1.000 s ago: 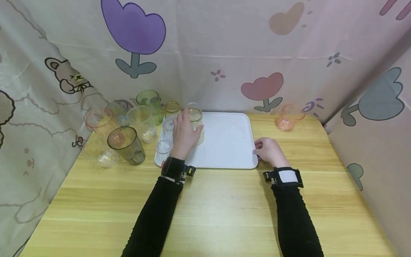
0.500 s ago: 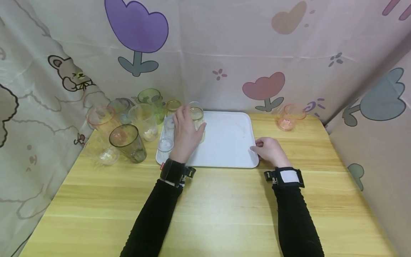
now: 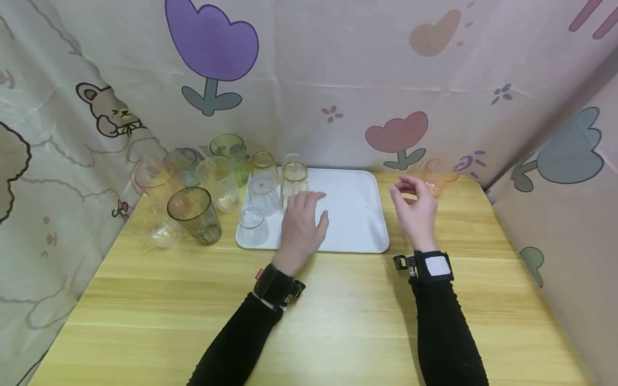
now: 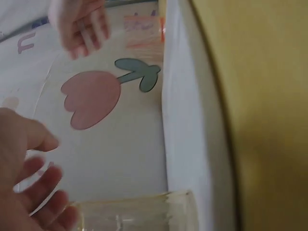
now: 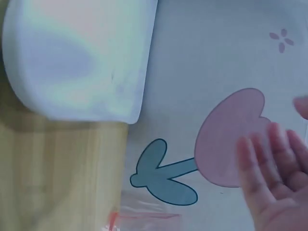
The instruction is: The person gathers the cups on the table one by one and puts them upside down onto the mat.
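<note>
A white tray (image 3: pixel 352 225) lies on the wooden table, with several upturned glasses along its left side. Among them is a gold-rimmed glass (image 3: pixel 294 182), which also shows in the left wrist view (image 4: pixel 139 214). My left hand (image 3: pixel 306 220) hovers over the tray just in front of that glass, fingers relaxed and holding nothing; the same hand shows in its own wrist view (image 4: pixel 29 192). My right hand (image 3: pixel 414 208) is raised right of the tray with loosely bent fingers and an empty palm (image 5: pixel 274 178). An orange glass (image 3: pixel 438 176) stands just behind it.
Off the tray's left side stand several more glasses, among them a dark grey glass (image 3: pixel 193 214), a clear glass (image 3: pixel 218 182) and a green glass (image 3: pixel 229 150). Patterned cloth walls close in the back and both sides. Bare tabletop (image 3: pixel 338 321) stretches toward me.
My left hand has let go of the gold-rimmed glass and drawn back toward me and to the right. My right hand has left the tray's near right corner and risen toward the orange glass.
</note>
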The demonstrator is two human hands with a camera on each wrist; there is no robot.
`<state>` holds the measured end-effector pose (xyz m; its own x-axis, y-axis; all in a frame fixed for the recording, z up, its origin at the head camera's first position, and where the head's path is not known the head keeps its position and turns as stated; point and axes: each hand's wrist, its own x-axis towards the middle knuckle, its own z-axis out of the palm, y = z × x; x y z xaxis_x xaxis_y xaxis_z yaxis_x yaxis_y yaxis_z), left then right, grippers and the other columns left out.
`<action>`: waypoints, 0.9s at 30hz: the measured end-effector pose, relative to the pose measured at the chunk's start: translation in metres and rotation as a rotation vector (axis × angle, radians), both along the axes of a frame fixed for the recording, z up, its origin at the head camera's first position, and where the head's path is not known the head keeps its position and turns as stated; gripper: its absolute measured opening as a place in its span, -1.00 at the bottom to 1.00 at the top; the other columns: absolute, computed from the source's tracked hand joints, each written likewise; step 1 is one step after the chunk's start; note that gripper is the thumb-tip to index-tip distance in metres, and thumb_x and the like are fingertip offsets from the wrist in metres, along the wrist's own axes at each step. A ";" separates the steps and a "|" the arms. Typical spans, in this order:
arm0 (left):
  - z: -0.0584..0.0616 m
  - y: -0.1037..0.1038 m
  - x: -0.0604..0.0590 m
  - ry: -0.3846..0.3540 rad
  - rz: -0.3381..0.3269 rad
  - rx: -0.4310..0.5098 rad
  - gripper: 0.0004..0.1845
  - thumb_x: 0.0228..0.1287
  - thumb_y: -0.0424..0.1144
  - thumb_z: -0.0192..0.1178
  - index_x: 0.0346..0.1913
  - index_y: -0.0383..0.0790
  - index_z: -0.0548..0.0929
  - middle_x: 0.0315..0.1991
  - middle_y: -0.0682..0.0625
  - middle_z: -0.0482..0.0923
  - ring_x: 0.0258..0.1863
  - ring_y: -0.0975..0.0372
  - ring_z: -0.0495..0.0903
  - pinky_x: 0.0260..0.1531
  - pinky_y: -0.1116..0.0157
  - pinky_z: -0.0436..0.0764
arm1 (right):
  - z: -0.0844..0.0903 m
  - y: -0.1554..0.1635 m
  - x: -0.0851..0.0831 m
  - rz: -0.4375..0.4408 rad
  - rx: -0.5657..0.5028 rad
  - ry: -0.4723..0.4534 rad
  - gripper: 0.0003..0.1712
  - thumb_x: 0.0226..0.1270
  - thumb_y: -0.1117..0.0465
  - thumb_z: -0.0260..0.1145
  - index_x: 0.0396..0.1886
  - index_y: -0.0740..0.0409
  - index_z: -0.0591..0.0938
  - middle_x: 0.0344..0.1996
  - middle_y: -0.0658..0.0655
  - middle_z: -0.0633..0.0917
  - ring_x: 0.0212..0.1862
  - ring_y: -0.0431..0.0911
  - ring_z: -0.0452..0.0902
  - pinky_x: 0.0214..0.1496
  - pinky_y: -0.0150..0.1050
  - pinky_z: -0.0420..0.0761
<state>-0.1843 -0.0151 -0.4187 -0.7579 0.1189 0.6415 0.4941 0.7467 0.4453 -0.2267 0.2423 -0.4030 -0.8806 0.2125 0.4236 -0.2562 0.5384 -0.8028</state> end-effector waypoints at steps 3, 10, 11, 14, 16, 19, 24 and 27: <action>-0.006 0.003 0.006 -0.115 -0.042 -0.086 -0.69 0.31 -0.30 0.36 0.10 -0.19 0.69 -0.09 -0.07 0.67 -0.13 0.02 0.60 -0.25 0.19 0.63 | 0.005 0.002 -0.004 -0.037 -0.064 0.100 -0.60 0.47 0.26 0.35 0.22 0.30 0.60 -0.02 0.19 0.72 0.00 -0.23 0.59 -0.01 -0.46 0.63; -0.017 0.006 0.012 -0.397 -0.126 -0.231 -0.81 0.36 -0.23 0.33 -0.01 -0.05 0.80 -0.21 0.07 0.69 -0.27 0.17 0.63 -0.44 0.31 0.55 | 0.010 0.022 -0.023 -0.135 -0.162 0.172 -0.52 0.42 0.35 0.36 0.28 0.35 0.51 0.11 0.26 0.62 0.11 -0.04 0.55 0.15 -0.32 0.61; -0.019 0.006 0.012 -0.427 -0.134 -0.251 -0.81 0.36 -0.24 0.32 -0.03 -0.04 0.81 -0.22 0.07 0.69 -0.26 0.17 0.64 -0.44 0.31 0.56 | 0.010 0.026 -0.025 -0.147 -0.168 0.168 -0.50 0.41 0.34 0.36 0.29 0.33 0.49 0.14 0.25 0.60 0.15 -0.02 0.54 0.19 -0.30 0.59; -0.022 0.007 0.012 -0.499 -0.155 -0.300 -0.82 0.36 -0.27 0.30 -0.08 -0.02 0.84 -0.22 0.09 0.69 -0.20 0.18 0.67 -0.41 0.27 0.62 | 0.009 0.038 -0.031 -0.179 -0.150 0.137 -0.42 0.39 0.26 0.39 0.34 0.24 0.45 0.21 0.14 0.53 0.25 -0.05 0.46 0.31 -0.27 0.50; -0.024 0.007 0.012 -0.536 -0.164 -0.314 -0.81 0.38 -0.29 0.27 -0.11 0.00 0.85 -0.21 0.10 0.70 -0.17 0.19 0.68 -0.37 0.24 0.66 | 0.008 0.046 -0.035 -0.199 -0.133 0.091 -0.35 0.38 0.18 0.41 0.39 0.18 0.41 0.27 0.07 0.48 0.31 -0.12 0.38 0.38 -0.27 0.40; -0.024 0.006 0.012 -0.575 -0.188 -0.328 -0.79 0.40 -0.31 0.25 -0.13 0.01 0.85 -0.19 0.12 0.70 -0.14 0.22 0.69 -0.32 0.20 0.68 | 0.005 0.059 -0.042 -0.226 -0.113 0.008 -0.22 0.36 0.08 0.44 0.47 0.12 0.33 0.38 0.07 0.37 0.41 -0.13 0.26 0.48 -0.30 0.25; -0.021 0.006 0.012 -0.611 -0.236 -0.351 -0.78 0.34 -0.33 0.25 -0.15 0.04 0.85 -0.15 0.14 0.70 -0.10 0.24 0.68 -0.30 0.16 0.67 | -0.004 0.081 -0.054 -0.259 -0.103 -0.115 -0.05 0.35 0.03 0.46 0.58 0.06 0.16 0.49 0.13 0.23 0.52 -0.10 0.12 0.55 -0.37 0.09; -0.021 0.007 0.013 -0.622 -0.247 -0.356 -0.77 0.35 -0.32 0.25 -0.14 0.05 0.85 -0.11 0.15 0.71 -0.05 0.22 0.68 -0.27 0.15 0.68 | -0.009 0.091 -0.060 -0.263 -0.099 -0.172 0.04 0.33 0.01 0.46 0.62 0.04 0.07 0.55 0.14 0.14 0.56 -0.10 0.05 0.58 -0.34 0.04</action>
